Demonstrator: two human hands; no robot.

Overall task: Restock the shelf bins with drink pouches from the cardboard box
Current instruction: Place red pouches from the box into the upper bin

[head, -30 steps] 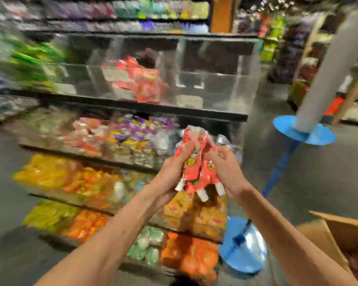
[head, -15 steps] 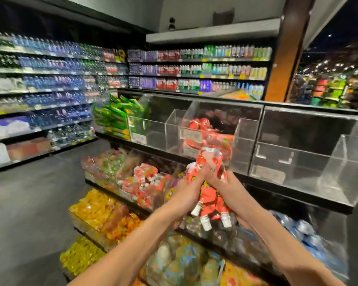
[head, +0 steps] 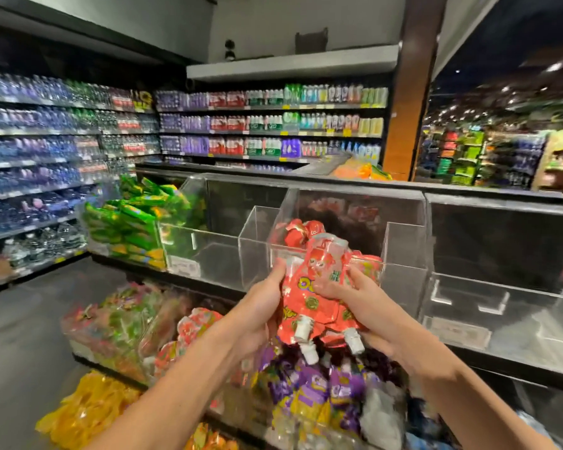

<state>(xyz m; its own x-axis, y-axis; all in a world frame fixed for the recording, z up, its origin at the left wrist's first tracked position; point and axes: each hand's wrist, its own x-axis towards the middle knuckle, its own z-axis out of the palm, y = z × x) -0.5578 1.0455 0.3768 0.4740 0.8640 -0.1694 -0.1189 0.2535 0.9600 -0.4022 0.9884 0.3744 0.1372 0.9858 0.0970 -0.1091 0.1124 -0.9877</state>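
**A:** Entry. We judge the step in hand to be loading the red pouches (head: 312,300) into the clear bin (head: 403,248) on the top shelf. How do we hold them?

**B:** With both hands. The left hand (head: 260,306) curls round the bundle's left edge. The right hand (head: 361,303) grips the right edge, fingers spread over the front. We have several pouches pressed together, white caps (head: 301,331) pointing down.

**A:** Position relative to the bin?

**B:** The bundle sits between our two hands, in front of the bin's front wall. Its top rises above that wall's rim and its caps hang well below it. Red stock (head: 298,230) of the same kind lies inside, toward the left rear. We cannot tell whether the bundle touches the wall.

**A:** Notes for doing it well?

**B:** We should lift until the caps clear the rim, then carry the bundle forward over the wall before loosening either hand. The foil looks slick and the stack is loose. If we let go of one side first, pouches may slide out and drop among the purple pouches (head: 309,388) on the shelf below. We should set them down low inside the bin, opening both hands together.

**A:** Neighbours?

**B:** Green pouches (head: 134,222) fill the bin at far left, so we keep red with red. The cardboard box is out of view.
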